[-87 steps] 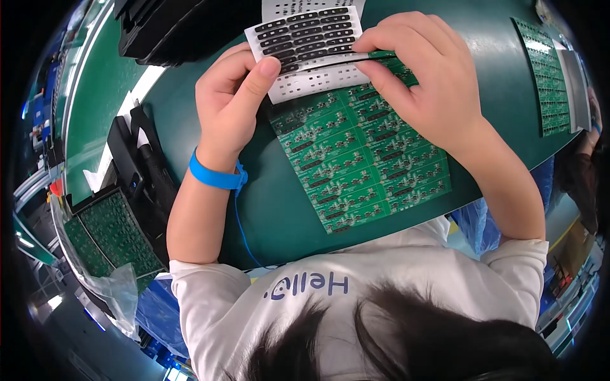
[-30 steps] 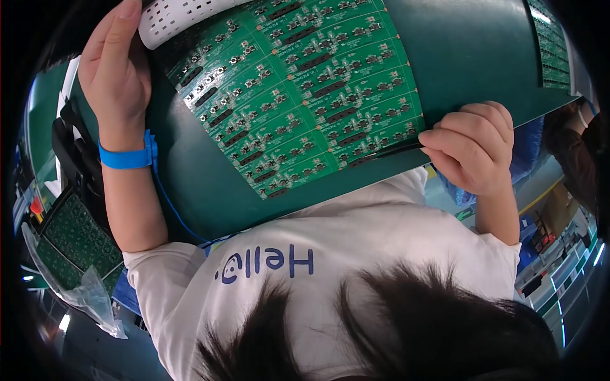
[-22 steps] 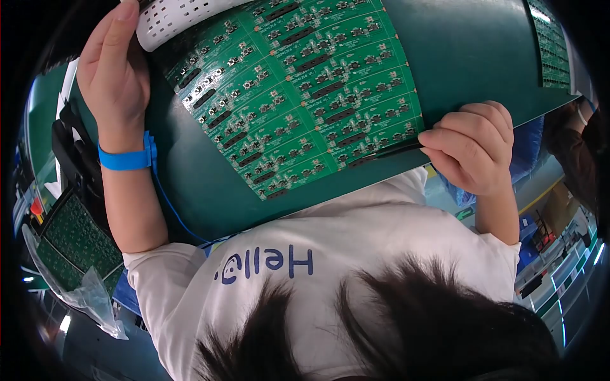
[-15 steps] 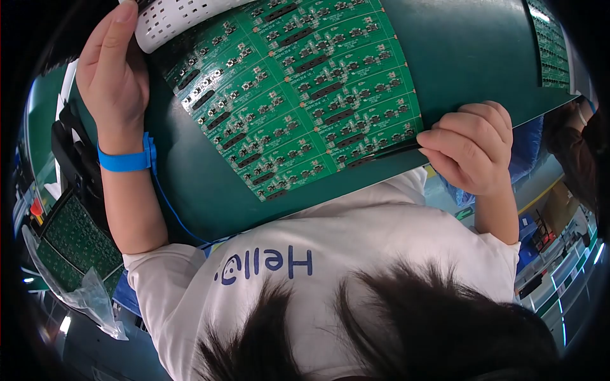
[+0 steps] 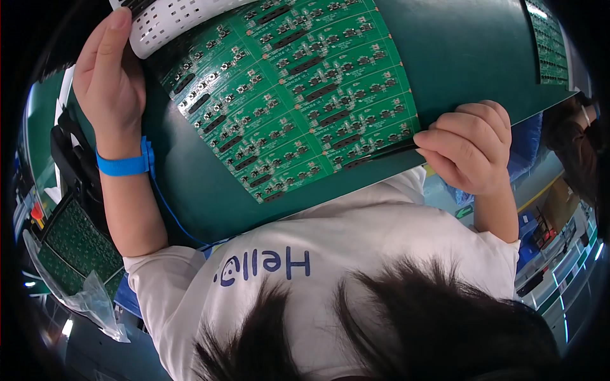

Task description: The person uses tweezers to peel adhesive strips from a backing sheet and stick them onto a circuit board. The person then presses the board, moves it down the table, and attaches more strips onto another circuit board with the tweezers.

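"Hello" (image 5: 272,259) — on the white shirt (image 5: 330,235)

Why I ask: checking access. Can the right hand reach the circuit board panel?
Likely yes: the right hand sits beside the circuit board panel, holding tweezers, with nothing visible blocking the way.

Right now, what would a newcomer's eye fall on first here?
Probably the big green circuit board panel in the upper middle, on the dark green table. Next, the bright blue wristband below the left hand, which holds a white perforated sheet. Then the right hand, pinching a slim dark tool by the panel.
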The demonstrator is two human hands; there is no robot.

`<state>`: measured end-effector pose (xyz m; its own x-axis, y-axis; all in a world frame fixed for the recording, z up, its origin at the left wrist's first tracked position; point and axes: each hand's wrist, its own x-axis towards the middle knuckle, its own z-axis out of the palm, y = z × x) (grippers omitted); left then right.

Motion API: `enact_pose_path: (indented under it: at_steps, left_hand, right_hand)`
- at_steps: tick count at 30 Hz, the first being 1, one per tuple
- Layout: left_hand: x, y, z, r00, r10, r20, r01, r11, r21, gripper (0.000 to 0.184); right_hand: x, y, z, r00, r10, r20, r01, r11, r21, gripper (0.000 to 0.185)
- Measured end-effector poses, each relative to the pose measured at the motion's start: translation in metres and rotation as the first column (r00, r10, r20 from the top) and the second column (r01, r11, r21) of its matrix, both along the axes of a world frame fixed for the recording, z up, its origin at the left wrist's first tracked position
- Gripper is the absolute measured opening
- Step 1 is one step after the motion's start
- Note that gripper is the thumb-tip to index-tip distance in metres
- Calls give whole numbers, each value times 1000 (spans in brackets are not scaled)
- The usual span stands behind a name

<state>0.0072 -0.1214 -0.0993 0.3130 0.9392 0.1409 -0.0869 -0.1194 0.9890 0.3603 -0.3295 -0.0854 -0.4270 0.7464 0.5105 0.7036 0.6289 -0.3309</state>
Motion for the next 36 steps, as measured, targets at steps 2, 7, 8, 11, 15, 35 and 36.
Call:
enact_pose_path:
  at_steps: [2, 7, 8, 11, 15, 35, 36]
  left_hand:
    - [-2, 2, -2, 1000, 29, 7, -29, 1000, -9, 28]
    - [11, -4, 1, 996, 90, -5, -90, 995, -44, 28]
    - [11, -4, 1, 996, 89, -9, -90, 995, -45, 28]
    - [12, -5, 2, 996, 86, -11, -87, 996, -33, 27]
    - [13, -5, 3, 998, 61, -33, -62, 998, -16, 27]
    - [10, -1, 2, 1000, 21, 14, -21, 999, -26, 26]
    - [11, -2, 3, 996, 78, -33, -79, 997, -23, 27]
  right_hand:
    - [0, -1, 0, 1000, -4, 0, 4, 1000, 7, 26]
    - [-2, -3, 0, 1000, -19, 11, 18, 999, 32, 25]
    - [-1, -3, -1, 1000, -20, 10, 20, 999, 37, 24]
    - [0, -7, 1, 1000, -22, 22, 22, 1000, -2, 27]
    - [0, -7, 0, 1000, -20, 13, 20, 1000, 19, 27]
    - [0, 1, -1, 1000, -9, 18, 7, 995, 95, 27]
    - [0, 0, -1, 1000, -11, 15, 10, 996, 87, 27]
